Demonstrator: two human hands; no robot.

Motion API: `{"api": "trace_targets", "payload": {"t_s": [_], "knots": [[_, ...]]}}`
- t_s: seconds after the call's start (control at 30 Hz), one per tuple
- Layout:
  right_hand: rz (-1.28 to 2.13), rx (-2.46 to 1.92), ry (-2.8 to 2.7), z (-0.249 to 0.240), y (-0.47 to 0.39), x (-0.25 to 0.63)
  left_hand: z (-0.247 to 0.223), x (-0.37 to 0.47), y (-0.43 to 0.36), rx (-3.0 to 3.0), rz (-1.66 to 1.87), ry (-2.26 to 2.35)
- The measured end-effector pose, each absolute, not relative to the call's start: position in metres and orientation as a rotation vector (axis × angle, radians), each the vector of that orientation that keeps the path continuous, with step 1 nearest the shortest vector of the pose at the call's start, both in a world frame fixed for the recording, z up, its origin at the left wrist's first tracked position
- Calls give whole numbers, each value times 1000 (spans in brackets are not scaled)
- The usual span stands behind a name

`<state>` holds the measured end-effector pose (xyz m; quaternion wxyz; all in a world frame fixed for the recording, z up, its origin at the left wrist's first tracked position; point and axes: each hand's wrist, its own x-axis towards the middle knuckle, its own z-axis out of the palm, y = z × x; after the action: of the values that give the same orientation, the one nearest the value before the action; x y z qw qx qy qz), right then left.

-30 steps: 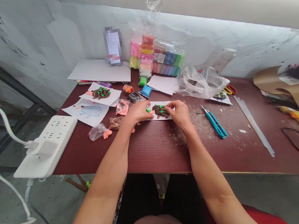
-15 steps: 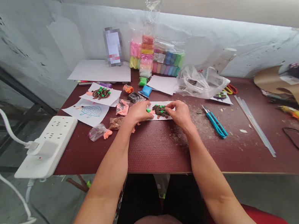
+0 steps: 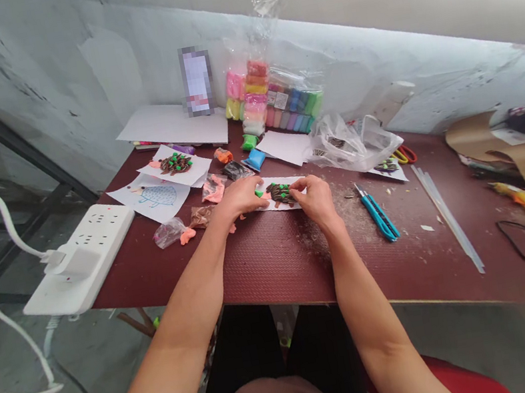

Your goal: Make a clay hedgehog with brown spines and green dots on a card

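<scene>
A hedgehog picture [image 3: 279, 193] lies on a small white card, with dark seed-like spines and green clay dots. My left hand [image 3: 243, 198] curls over the card's left end, a bit of green clay [image 3: 258, 193] showing between its thumb and fingers. At the hedgehog's right edge, the thumb and fingers of my right hand [image 3: 314, 199] are pinched together, touching the spines; whatever is between the tips is hidden. Close to my left forearm are a brown clay packet [image 3: 202, 216], a pink clay packet [image 3: 213, 188] and a loose pink lump [image 3: 187, 236].
Another hedgehog card [image 3: 174, 162] and a blue hedgehog drawing [image 3: 155, 196] lie left. Clay packs [image 3: 291, 110] stand by the wall near a plastic bag [image 3: 352, 145]. To the right are a utility knife [image 3: 377, 213], glue sticks [image 3: 450, 221] and a glue gun [image 3: 522, 201]. A power strip [image 3: 84, 255] sits left.
The view has shifted very slightly. Both hands stay at the card, with the right fingertips still at the hedgehog's right edge.
</scene>
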<state>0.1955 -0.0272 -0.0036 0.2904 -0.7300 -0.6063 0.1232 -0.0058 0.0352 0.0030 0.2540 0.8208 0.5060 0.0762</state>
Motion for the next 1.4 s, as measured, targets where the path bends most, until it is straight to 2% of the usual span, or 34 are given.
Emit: {"api": "trace_targets", "payload": {"t_s": [0.23,0.43,0.5,0.97,1.2,1.4], "knots": [[290,-1860,-1474,4,-28,201,9,-8,41,1840,632,1166],[826,-1475,-1403,14,-34,183,13,-3,40,1422,762,996],[908,-1431,-1430,14,-35,176,11,-1,41,1386,780,971],[693,-1425,-1424,5,-36,168,11,1,34,1365,829,931],[761,-1378,-1394,2,-33,170,13,1,31,1303,836,777],[471,-1440,-1433,-1,-32,168,13,3,33,1233,865,798]]}}
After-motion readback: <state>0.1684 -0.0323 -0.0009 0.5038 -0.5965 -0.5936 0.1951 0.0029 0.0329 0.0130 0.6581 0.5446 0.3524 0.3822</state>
